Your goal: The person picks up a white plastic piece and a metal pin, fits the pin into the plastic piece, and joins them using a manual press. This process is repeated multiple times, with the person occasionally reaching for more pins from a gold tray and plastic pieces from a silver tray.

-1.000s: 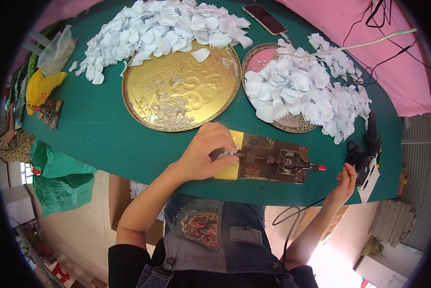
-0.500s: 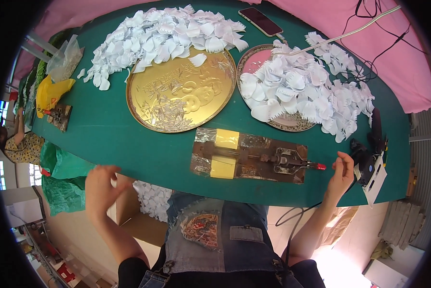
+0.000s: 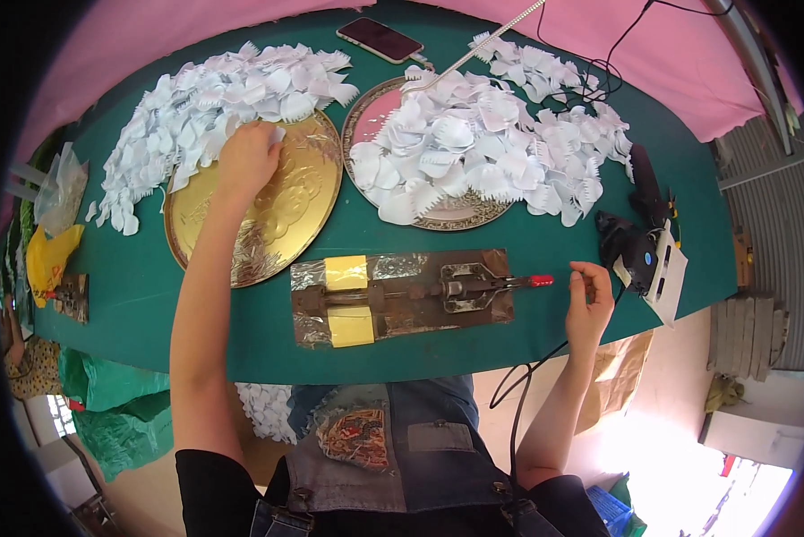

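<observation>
My left hand point(image 3: 248, 159) reaches over the gold round tray point(image 3: 308, 192), fingers curled down at the edge of the white heap. A small white toothed piece point(image 3: 279, 134) shows by its fingertips, seemingly pinched; the hand hides most of it. Thin metallic strips point(image 3: 252, 253) lie on the tray, partly under my forearm. My right hand point(image 3: 590, 302) hovers right of the toggle clamp's red handle point(image 3: 540, 281), apart from it, fingers loosely bent and holding nothing. The clamp sits on a brown plate point(image 3: 402, 327) with two yellow pads point(image 3: 351, 326).
White toothed pieces lie in a left heap point(image 3: 183, 107) and a right heap point(image 3: 474, 134) on a patterned tray point(image 3: 460, 213). A phone point(image 3: 380, 40) lies at the back. Right stands a black device point(image 3: 630, 251) with a cable. Far left are a yellow bag point(image 3: 53, 259) and another small clamp point(image 3: 72, 298).
My left hand has moved from the table's front edge up onto the gold tray, at the loose white piece. The view has shifted rightward. My right hand stays near the red handle.
</observation>
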### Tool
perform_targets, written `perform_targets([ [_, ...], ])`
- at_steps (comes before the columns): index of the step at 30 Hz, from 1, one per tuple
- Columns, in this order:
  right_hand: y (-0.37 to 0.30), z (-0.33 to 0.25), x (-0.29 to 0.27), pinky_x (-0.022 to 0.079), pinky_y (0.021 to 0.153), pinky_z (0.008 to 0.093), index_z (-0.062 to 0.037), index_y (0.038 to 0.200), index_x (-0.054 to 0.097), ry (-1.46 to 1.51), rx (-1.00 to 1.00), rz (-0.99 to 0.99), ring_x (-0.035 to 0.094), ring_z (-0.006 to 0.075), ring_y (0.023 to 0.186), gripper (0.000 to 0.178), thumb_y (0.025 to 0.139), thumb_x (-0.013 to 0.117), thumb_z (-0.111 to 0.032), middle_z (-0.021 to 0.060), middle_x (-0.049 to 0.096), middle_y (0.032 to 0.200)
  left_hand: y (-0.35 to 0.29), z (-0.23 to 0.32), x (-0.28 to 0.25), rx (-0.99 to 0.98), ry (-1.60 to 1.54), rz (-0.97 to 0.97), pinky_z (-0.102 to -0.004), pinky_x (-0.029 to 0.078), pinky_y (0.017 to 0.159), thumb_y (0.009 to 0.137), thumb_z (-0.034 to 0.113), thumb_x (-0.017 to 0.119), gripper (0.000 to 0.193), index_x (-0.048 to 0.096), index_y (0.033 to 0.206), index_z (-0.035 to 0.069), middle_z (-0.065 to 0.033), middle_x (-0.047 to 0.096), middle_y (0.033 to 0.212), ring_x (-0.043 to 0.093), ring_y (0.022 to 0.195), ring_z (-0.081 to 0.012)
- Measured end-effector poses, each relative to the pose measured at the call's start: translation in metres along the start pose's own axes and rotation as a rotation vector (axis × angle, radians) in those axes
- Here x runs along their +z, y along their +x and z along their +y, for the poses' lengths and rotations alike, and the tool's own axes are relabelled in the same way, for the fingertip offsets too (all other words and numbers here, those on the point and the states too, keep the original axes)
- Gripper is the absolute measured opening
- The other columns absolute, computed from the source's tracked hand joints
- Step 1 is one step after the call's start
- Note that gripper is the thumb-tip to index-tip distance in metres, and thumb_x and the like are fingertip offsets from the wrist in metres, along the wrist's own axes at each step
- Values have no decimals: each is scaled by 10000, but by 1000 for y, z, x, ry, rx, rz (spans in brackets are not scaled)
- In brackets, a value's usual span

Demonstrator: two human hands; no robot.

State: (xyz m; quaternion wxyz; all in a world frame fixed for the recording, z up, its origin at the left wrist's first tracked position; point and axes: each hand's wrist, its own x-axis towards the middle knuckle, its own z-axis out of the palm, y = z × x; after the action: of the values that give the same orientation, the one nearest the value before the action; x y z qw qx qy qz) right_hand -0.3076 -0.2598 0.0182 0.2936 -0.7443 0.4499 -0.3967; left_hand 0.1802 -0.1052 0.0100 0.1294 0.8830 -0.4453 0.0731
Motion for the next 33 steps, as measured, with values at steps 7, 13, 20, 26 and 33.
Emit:
perform_targets([
  [7, 44, 23, 8, 445, 656, 220, -36, 1076, 702, -69, 6, -86, 548, 56, 720, 150, 959, 646, -110, -4, 647, 881, -13, -9, -13, 45, 55, 216, -412, 566, 708, 832, 95, 664, 269, 730, 1093, 89, -149, 725, 879, 694, 777, -323],
  [13, 89, 27, 39, 490, 671, 330, -48, 1095, 712, -357, -23, -130, 592, 183, 701, 299, 867, 733, -240, 66, 650, 848, -89, 20, -62, -212, -1289, -12, -273, 533, 785, 844, -20, 722, 242, 681, 1082, 2, -42, 694, 979, 659, 831, -121],
  [20, 96, 38, 54, 493, 723, 421, -19, 972, 672, -537, -92, -178, 630, 312, 800, 311, 856, 740, -299, 130, 622, 867, -197, 84, -68, -81, -1270, -134, -299, 502, 861, 793, -18, 765, 180, 675, 937, 39, -91, 673, 1063, 605, 1014, -179],
  [26, 95, 25, 50, 470, 637, 342, 4, 952, 680, -425, -3, -157, 585, 208, 614, 287, 935, 669, -282, 102, 666, 742, -209, 97, -43, 87, -839, 112, -361, 359, 1000, 698, -5, 773, 243, 737, 917, 95, -63, 680, 1094, 581, 1062, -262],
  [33, 94, 16, 25, 369, 509, 210, 11, 1224, 658, 6, 146, -183, 482, 27, 542, 376, 1018, 617, -301, 31, 696, 703, -206, 92, -25, 60, -981, 171, -388, 435, 970, 705, 37, 821, 188, 749, 862, 110, -60, 682, 1145, 532, 1134, -277],
])
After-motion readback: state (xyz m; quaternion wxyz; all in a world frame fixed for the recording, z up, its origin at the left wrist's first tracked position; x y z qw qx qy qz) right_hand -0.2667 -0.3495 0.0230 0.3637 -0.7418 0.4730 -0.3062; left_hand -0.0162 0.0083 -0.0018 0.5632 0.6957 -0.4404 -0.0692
